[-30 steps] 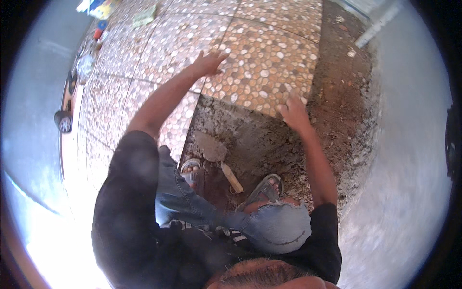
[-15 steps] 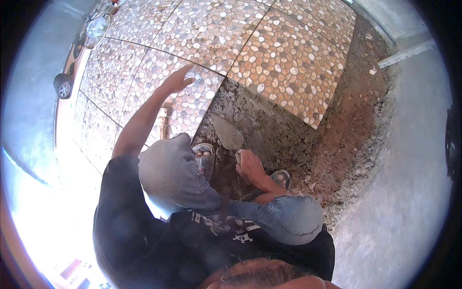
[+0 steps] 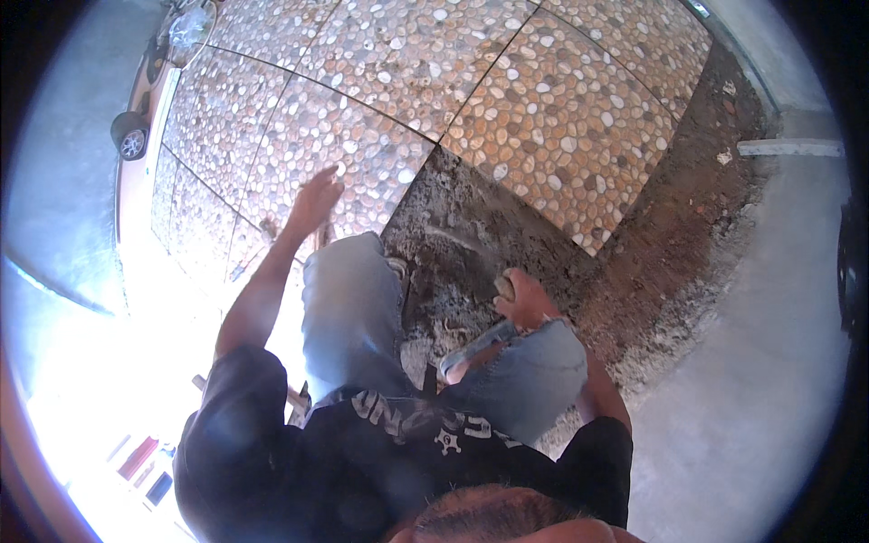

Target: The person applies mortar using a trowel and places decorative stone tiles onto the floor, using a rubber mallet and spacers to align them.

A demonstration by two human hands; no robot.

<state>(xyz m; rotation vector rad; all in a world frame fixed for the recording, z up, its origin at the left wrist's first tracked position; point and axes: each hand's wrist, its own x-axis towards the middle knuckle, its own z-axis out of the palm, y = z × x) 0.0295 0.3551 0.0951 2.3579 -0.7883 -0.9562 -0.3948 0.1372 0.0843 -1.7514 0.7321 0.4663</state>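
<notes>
My right hand (image 3: 525, 300) is closed around the handle of a trowel beside my right knee. Its blade (image 3: 453, 239), blurred and seen nearly edge-on, is over the dark wet mortar (image 3: 489, 213) in the gap between tiles. My left hand (image 3: 315, 201) is empty with its fingers apart, above a pebble-patterned tile (image 3: 348, 145) left of the gap. Whether it touches the tile I cannot tell. An orange-brown pebble tile (image 3: 566, 127) borders the gap at the far right.
A strip of reddish soil (image 3: 679, 226) runs along the grey wall (image 3: 742, 362) at right. A pale bar (image 3: 789, 147) juts from that wall. A dark wheel (image 3: 133, 142) stands at far left. Some brown object, partly hidden, lies near my left forearm.
My left hand has drawn back toward me. My right hand has moved right with the trowel, whose blade has turned from flat to edge-on. My legs and the view have shifted.
</notes>
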